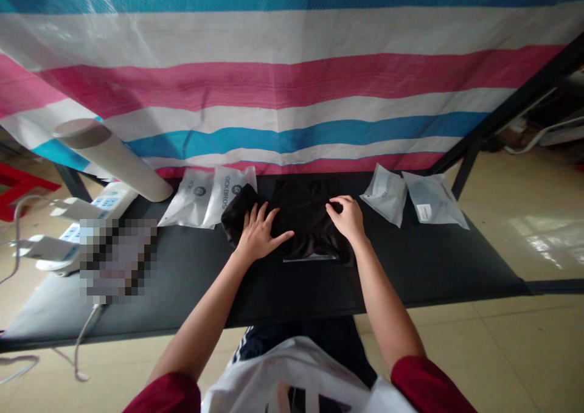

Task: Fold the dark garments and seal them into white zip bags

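A piece of black cloth (308, 218) lies spread on the dark table, its left end bunched up. My left hand (261, 233) rests flat on the cloth's left part, fingers spread and thumb pointing right. At the cloth's right side, my right hand (348, 218) has thumb and forefinger brought together in a pinch on the fabric; the exact grip is small and hard to see. A pale strip, perhaps a plastic bag's edge (310, 258), shows under the cloth's near edge. Two frosted printed bags (189, 197) lie left of the cloth, partly overlapped by its bunched end.
Two more frosted bags, one printed (385, 194) and one with a white label (435, 199), lie on the right. A white cylinder (118, 160), a power strip (103, 212) with plugs, and a blurred-out object (121, 258) on a cable occupy the left. A striped sheet (283, 84) hangs behind.
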Demonstrator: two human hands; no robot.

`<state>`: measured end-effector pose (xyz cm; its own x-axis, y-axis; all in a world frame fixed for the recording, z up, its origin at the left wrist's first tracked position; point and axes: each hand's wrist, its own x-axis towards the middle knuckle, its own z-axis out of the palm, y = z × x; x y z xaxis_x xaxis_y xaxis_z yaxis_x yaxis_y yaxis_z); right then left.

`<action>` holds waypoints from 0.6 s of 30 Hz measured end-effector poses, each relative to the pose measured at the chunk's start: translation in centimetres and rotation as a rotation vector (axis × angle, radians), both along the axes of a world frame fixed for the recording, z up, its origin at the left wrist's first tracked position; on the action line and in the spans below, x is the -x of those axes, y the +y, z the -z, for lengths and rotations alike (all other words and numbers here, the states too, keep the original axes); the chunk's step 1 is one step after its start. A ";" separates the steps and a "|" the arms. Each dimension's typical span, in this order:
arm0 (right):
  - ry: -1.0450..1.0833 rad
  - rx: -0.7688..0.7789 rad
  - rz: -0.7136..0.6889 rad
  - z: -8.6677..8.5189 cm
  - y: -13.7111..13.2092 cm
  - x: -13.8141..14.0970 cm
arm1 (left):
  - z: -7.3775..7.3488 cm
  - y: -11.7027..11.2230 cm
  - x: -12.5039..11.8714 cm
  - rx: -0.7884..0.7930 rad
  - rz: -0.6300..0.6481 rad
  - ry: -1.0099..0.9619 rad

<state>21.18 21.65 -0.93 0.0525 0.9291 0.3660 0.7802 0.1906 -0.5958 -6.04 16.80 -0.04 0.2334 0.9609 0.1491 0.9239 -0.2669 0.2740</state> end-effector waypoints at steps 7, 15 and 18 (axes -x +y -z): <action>0.029 0.012 0.047 0.3 0.3 -0.6 | -0.3 -0.2 -0.4 -0.023 -0.017 0.023; -0.008 0.053 0.025 0.6 0.2 -0.6 | -0.2 -0.2 -0.4 -0.040 -0.027 0.013; -0.050 0.052 0.007 0.6 0.2 -0.5 | -0.1 -0.1 -0.3 -0.047 -0.025 0.007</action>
